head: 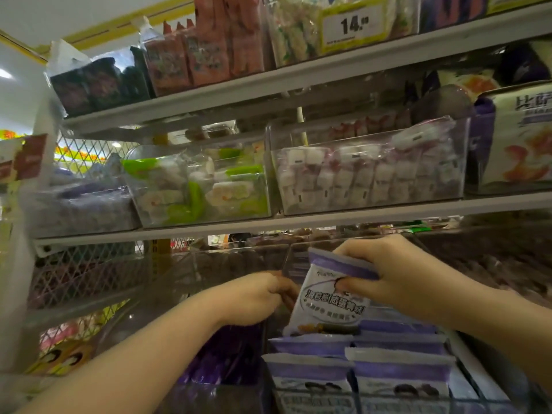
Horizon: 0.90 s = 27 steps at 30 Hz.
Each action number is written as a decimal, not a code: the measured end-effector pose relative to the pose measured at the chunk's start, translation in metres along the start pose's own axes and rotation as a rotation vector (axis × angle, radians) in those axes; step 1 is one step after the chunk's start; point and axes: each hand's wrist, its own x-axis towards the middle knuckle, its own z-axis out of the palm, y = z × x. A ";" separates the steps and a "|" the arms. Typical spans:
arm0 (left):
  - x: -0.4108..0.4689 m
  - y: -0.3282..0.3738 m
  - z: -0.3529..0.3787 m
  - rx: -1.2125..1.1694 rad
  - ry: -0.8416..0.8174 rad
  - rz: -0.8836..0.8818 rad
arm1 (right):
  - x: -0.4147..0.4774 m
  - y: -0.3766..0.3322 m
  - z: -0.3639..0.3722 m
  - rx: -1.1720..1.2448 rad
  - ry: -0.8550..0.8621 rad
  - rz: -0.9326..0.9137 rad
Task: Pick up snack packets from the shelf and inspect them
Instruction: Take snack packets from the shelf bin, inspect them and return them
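Centre-right in the frame, the right hand pinches the crimped purple top edge of a glossy white-and-purple snack packet. The packet is held upright just above rows of matching flat packets standing in a clear plastic bin. The left hand curls in at the packet's left edge with its fingertips hidden, so I cannot tell whether it grips anything. Above, grey metal shelves carry clear bins of blurred wrapped sweets and a yellow-edged price tag, with diamond wire mesh at the left.
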 end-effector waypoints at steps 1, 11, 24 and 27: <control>0.001 0.000 -0.001 -0.017 0.002 -0.003 | 0.003 -0.003 0.006 -0.032 -0.019 -0.004; -0.009 -0.005 0.012 0.012 0.142 0.050 | 0.011 -0.003 0.034 -0.130 -0.387 0.049; -0.028 -0.010 0.029 0.142 0.178 0.082 | 0.032 -0.009 0.030 -0.264 -0.332 0.034; -0.030 -0.011 0.031 0.192 0.173 0.101 | 0.036 -0.006 0.036 -0.454 -0.396 0.025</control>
